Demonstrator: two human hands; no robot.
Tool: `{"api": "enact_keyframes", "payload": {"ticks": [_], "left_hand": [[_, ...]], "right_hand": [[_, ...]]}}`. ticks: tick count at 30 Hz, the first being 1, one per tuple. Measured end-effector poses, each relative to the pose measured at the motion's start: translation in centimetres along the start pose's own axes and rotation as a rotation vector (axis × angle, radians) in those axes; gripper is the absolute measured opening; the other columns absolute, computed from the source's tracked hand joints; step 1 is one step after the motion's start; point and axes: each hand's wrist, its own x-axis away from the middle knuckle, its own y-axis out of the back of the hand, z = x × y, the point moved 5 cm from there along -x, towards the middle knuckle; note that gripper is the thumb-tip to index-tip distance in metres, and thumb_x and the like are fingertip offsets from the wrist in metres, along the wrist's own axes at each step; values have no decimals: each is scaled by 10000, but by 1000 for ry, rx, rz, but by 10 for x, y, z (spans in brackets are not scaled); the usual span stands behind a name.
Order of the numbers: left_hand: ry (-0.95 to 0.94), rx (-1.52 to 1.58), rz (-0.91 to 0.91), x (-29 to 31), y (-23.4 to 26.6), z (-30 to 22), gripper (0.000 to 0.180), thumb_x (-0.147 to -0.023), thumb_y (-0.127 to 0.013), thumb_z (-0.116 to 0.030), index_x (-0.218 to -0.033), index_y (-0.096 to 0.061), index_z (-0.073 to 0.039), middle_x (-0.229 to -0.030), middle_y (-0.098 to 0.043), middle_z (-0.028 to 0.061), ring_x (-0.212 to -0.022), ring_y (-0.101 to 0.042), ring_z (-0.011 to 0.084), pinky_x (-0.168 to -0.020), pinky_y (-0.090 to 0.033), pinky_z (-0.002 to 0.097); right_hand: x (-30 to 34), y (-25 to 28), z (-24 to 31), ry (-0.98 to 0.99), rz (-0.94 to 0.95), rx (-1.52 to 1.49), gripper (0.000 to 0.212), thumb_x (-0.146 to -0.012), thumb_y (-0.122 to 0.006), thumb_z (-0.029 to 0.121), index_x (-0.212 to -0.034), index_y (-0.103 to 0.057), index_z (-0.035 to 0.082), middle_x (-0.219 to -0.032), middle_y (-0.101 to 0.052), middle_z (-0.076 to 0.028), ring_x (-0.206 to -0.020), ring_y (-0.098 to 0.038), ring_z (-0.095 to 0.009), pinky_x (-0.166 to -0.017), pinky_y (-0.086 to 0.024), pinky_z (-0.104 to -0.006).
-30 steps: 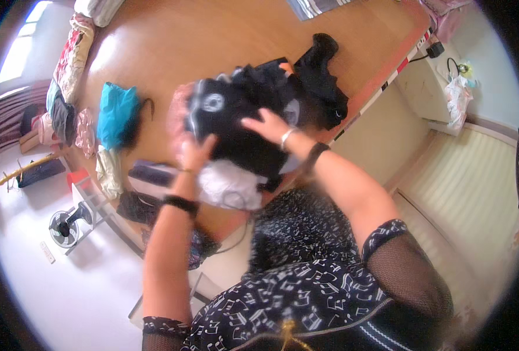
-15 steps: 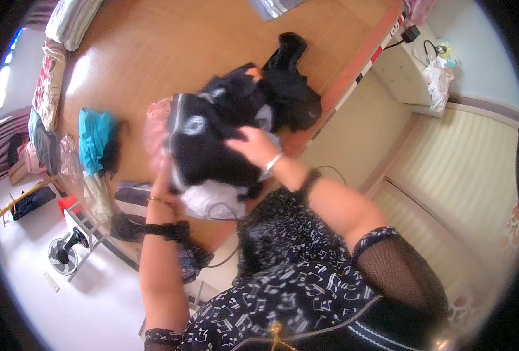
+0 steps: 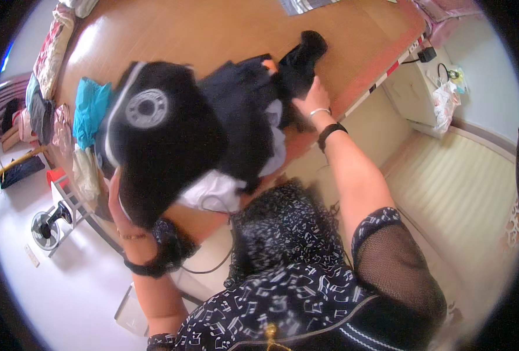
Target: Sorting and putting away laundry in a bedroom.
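A black garment [image 3: 175, 134] with a round grey emblem and pale piping hangs raised at the left, over the table's near part. My left hand [image 3: 117, 202] grips its left lower edge; most of those fingers are behind the cloth. Against a crumpled black cloth [image 3: 302, 58] on the far right of the pile, my right hand [image 3: 313, 99] is closed, with some fingertips hidden. Between the hands lies a dark navy garment [image 3: 242, 111] with grey patches and a small orange spot. A white cloth [image 3: 213, 192] sticks out under the pile near me.
The brown tabletop [image 3: 213, 35] has a red border on its right. Turquoise cloth [image 3: 90, 108] and other fabrics lie along the left edge. A black fan [image 3: 49, 225] stands beyond at the left. A white plastic bag [image 3: 445, 102] hangs by a cabinet on the right.
My left hand has lifted the emblem garment and swung it left, off the pile. My right hand has left that garment and reached farther away, onto the crumpled black cloth.
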Motion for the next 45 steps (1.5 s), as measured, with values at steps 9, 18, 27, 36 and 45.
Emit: {"api": "enact_keyframes", "payload": {"ticks": [9, 18, 27, 36, 45], "left_hand": [[569, -649, -370, 67, 129, 131, 364, -839, -588, -308, -1031, -578, 2, -947, -617, 41, -892, -563, 150, -799, -433, 276], [276, -150, -464, 60, 104, 127, 578, -851, -568, -380, -1301, -383, -68, -1229, -505, 71, -1107, -500, 222, -912, -421, 357], [583, -82, -469, 44, 85, 144, 521, -802, -628, -401, -1153, -550, -23, -1101, -593, 85, -970, -580, 220, -791, -482, 322], [208, -601, -571, 35, 155, 148, 417, -781, -669, -220, -1120, -559, -3, -1028, -602, 50, -865, -571, 171, -764, -446, 278], [147, -159, -585, 62, 166, 143, 345, -799, -607, -125, -1105, -551, 25, -1005, -622, 93, -839, -619, 207, -728, -500, 295]], "right_hand": [[-31, 19, -100, -146, -92, -857, 353, -602, -651, 163, -885, -622, -48, -898, -649, -136, -847, -607, -239, -795, -467, -340], [102, 138, 70, 75, 575, -1504, 388, -661, -505, 27, -1036, -583, -37, -1010, -625, -137, -957, -589, -282, -889, -460, -378], [138, -59, 101, 193, 403, -504, 595, -680, -701, 285, -1102, -486, -75, -1173, -481, -273, -1053, -505, -381, -914, -408, -378], [142, -35, 117, 239, -79, -367, 677, -611, -766, 237, -1094, -431, -99, -1271, -333, -289, -1171, -343, -441, -1011, -293, -426], [85, -43, 117, 63, 312, -428, 644, -573, -762, 230, -1098, -528, -62, -1054, -586, -243, -956, -568, -346, -881, -429, -347]]}}
